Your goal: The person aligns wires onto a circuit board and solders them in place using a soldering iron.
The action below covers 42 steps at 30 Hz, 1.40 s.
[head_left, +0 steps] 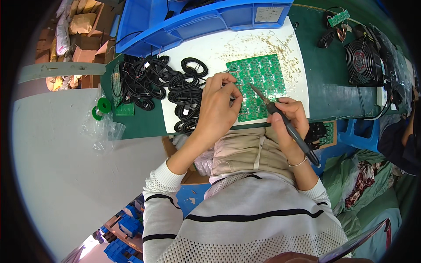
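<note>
My right hand (289,120) grips a dark soldering iron (289,127) like a pen, its metal tip over a green circuit board panel (258,72). The panel carries repeated rows of small parts and lies on a white sheet (210,48). At its left edge my left hand (219,103) is closed, thumb and fingers curled together by the board. What those fingers pinch is too small to make out. Thin wire ends show at the board's edge above and below this hand. Coiled black cables (182,87) lie just left of it.
Behind the sheet stands a blue bin (210,26). More tangled cables (138,76) and a green solder spool (104,105) in clear plastic lie left. To the right are a black fan (363,61) and a small board (338,18). Brown bits litter the sheet. A blue stool (359,133) stands below.
</note>
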{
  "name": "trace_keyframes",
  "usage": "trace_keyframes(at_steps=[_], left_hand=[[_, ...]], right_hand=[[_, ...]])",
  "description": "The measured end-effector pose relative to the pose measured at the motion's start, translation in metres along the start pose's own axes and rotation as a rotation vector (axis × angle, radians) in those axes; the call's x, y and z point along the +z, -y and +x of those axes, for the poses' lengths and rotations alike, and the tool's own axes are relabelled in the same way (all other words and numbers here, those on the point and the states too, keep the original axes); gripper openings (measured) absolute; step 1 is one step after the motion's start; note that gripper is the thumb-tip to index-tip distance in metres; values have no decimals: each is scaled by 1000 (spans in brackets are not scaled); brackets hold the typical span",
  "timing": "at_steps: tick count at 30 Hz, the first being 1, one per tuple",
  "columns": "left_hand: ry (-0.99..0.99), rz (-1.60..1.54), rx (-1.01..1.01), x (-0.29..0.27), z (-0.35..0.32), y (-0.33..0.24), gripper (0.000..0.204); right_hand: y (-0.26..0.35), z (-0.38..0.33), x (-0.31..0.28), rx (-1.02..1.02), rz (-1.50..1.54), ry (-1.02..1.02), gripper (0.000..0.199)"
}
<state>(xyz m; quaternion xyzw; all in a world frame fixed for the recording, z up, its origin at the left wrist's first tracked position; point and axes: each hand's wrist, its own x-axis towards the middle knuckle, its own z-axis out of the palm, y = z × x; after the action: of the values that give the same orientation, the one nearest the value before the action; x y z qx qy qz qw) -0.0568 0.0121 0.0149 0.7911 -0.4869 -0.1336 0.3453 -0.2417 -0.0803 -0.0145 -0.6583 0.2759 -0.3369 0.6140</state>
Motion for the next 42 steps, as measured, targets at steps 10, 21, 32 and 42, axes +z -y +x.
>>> trace_keyframes(at_steps=[10, 21, 32, 42], left_hand=[[3, 82, 52, 2, 3, 3, 11], [6, 90, 64, 1, 4, 2, 11], [2, 87, 64, 1, 5, 0, 10], [62, 83, -13, -1, 5, -2, 7]], right_hand=[[1, -5, -11, 25, -15, 30, 15], [1, -3, -9, 56, -74, 51, 15], [4, 6, -9, -155, -230, 78, 18], [6, 7, -18, -358, -299, 56, 19]])
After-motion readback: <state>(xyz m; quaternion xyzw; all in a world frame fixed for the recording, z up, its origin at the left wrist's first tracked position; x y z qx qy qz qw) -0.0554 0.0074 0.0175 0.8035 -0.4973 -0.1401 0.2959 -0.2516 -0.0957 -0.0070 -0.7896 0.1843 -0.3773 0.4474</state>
